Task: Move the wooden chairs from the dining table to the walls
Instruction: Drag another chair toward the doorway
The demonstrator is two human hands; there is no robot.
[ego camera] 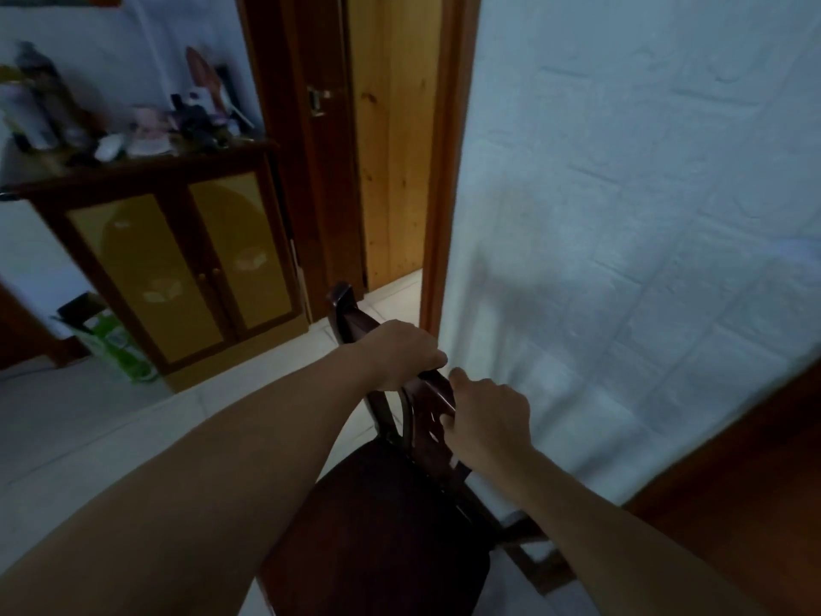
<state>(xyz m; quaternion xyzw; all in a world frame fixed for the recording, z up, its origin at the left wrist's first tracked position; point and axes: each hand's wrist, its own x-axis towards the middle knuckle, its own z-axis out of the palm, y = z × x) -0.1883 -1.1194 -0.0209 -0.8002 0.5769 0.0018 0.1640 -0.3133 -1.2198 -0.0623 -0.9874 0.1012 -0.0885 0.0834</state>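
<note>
Both grips clenched on top rail of wooden chair [382,517], left hand [402,355] forward, right hand [486,415] nearer; chair back just beside white wall [644,215]; I should lower it squarely, clear of door frame [444,171].

The chair [377,526] is dark reddish-brown wood with a dark, rounded seat that fills the near centre of the view. Its back faces the white wall [644,215] on the right and stands just beside it; whether they touch is unclear. The glossy top rail runs from near right to far left, ending in a rounded corner by the doorway. Curved slats drop from the rail to the seat.
</note>
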